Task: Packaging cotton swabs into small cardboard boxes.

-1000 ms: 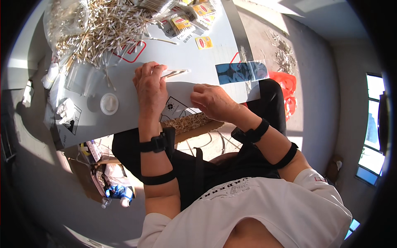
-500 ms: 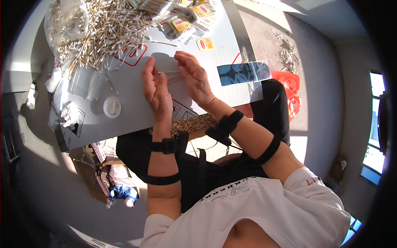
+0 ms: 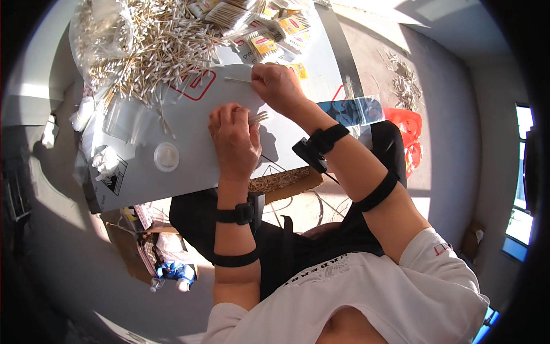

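Observation:
My left hand [image 3: 235, 135] is curled above the grey table [image 3: 200, 166], closed around a small bunch of cotton swabs [image 3: 260, 117] whose ends stick out by the thumb. Farther off and to the right, my right hand [image 3: 279, 86] pinches a single cotton swab [image 3: 238, 79] that points left. A big heap of loose cotton swabs [image 3: 166, 57] covers the far left of the table. Beyond my right hand lie clear packs of cotton swabs [image 3: 263, 46] with yellow labels. A yellow card [image 3: 299, 70] shows partly behind that hand.
Left of my left hand are a round white dish [image 3: 167, 156], clear plastic sleeves [image 3: 123, 120] and crumpled tissue [image 3: 105, 162]. A blue film strip [image 3: 344, 112] lies at the right edge. Below the front edge sits a cardboard box of sticks [image 3: 286, 182]; a red bag [image 3: 408, 135] stands right.
My hands, side by side before, have parted. The left has turned over and curled around the swabs; the right has moved slightly right and now pinches one swab.

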The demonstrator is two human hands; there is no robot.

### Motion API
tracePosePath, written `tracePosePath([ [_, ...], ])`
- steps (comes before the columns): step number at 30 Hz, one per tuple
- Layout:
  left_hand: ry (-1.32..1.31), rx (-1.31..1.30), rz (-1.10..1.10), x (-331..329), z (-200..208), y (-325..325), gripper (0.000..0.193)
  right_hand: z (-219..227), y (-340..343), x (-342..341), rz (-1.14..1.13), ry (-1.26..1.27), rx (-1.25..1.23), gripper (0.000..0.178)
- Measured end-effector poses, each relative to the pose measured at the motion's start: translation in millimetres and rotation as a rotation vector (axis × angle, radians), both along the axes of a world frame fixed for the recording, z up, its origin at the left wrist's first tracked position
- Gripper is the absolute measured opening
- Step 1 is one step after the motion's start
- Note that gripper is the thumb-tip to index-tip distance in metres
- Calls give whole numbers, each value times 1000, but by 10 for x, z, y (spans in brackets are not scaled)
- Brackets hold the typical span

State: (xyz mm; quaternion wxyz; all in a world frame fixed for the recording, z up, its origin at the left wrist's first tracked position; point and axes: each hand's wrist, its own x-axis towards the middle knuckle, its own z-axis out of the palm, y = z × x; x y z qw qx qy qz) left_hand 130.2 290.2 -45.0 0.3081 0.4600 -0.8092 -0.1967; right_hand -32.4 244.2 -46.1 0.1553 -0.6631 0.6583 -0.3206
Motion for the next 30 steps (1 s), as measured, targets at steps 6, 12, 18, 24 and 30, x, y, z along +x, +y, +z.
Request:
tracePosePath([
  [6, -281, -127, -33, 53, -122, 33, 61, 155, 135, -25, 207, -236, 231, 10],
  [12, -252, -102, -40, 19, -79, 14, 61, 123, -399, 299, 106, 43, -232, 13],
  [18, -279, -36, -44, 10, -40, -18, 61, 31, -703, 518, -64, 237, -50, 12],
  [24, -190, -29, -47, 51, -65, -12, 63, 60, -389, 273, 16, 97, 30, 8],
  [30, -80, -14, -12, 63, -20, -13, 62, 124, -30, 22, 158, -9, 96, 6],
])
